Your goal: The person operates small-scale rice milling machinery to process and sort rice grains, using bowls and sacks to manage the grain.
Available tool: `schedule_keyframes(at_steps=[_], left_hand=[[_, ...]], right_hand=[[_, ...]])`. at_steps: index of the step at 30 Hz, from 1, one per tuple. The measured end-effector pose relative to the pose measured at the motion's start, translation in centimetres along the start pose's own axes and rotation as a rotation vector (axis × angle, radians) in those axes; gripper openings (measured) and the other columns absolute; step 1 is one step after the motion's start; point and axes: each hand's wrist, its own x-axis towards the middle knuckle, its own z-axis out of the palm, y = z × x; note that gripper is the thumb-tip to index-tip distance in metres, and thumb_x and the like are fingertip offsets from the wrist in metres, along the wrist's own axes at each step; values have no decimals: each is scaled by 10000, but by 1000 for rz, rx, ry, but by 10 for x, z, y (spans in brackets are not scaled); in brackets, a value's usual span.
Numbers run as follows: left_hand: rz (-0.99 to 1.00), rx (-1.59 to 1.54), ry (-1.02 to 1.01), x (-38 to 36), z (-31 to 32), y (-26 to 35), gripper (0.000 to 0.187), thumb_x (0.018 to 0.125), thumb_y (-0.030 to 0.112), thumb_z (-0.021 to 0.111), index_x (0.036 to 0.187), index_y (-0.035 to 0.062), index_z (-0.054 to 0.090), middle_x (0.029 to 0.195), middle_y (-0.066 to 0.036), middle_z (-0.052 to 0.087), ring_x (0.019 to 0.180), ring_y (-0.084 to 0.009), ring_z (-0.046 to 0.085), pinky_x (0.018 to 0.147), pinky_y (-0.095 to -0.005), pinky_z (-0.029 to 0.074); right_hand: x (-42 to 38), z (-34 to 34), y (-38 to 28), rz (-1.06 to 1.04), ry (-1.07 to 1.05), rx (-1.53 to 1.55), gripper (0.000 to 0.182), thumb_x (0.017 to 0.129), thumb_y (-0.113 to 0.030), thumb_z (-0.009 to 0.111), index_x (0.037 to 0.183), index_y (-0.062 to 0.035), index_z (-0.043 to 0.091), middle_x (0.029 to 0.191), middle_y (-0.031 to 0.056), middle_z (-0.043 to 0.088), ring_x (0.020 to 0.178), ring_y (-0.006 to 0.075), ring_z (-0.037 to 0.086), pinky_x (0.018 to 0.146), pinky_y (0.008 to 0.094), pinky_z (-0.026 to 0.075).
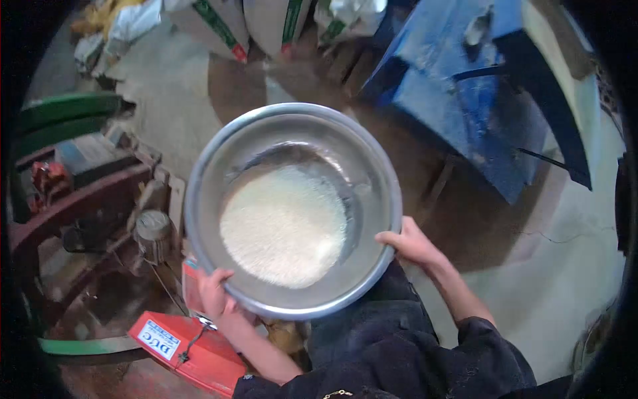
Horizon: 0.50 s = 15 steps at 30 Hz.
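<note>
A wide metal basin (364, 183) is held up in front of my body, its mouth facing the camera. White grain that looks like rice (286, 229) lies heaped in the bottom, mostly toward the near left side. My left hand (216, 292) grips the near left rim, with fingertips showing over the edge. On the right, my right hand (412, 243) clasps the rim, its thumb lying over the inside of the lip. The other fingers of that hand are hidden under the basin.
A blue metal machine (458, 100) with a slanted chute stands at the upper right. Left of me are machinery with a green curved part (70, 113) and a red housing (189, 352) bearing a label. White sacks (216, 30) stand along the far side.
</note>
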Motion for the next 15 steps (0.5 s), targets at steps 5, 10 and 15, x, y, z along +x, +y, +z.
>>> schedule_keyframes(at_steps=[5, 10, 15], left_hand=[[284, 24, 33, -92, 24, 158, 622, 579, -70, 478, 1194, 0, 418, 1019, -107, 508, 874, -223, 513, 778, -294, 434], [632, -15, 61, -174, 85, 273, 544, 602, -6, 542, 1141, 17, 470, 974, -76, 510, 847, -195, 504, 784, -300, 414], [842, 65, 180, -277, 193, 337, 614, 584, 92, 605, 1175, 6, 462, 1073, -139, 506, 970, -272, 477, 857, -388, 376]], right_hand=[[-66, 12, -87, -457, 74, 360, 422, 795, -125, 597, 1140, 58, 439, 994, 111, 560, 825, 155, 569, 714, 279, 471], [-120, -29, -180, -654, 22, 565, 525, 819, -58, 553, 1267, 25, 292, 1085, 129, 525, 935, 171, 543, 804, 299, 447], [-147, -81, -229, -986, 113, 856, 640, 823, -11, 517, 1342, -6, 144, 1139, 146, 495, 1011, 188, 512, 834, 321, 436]])
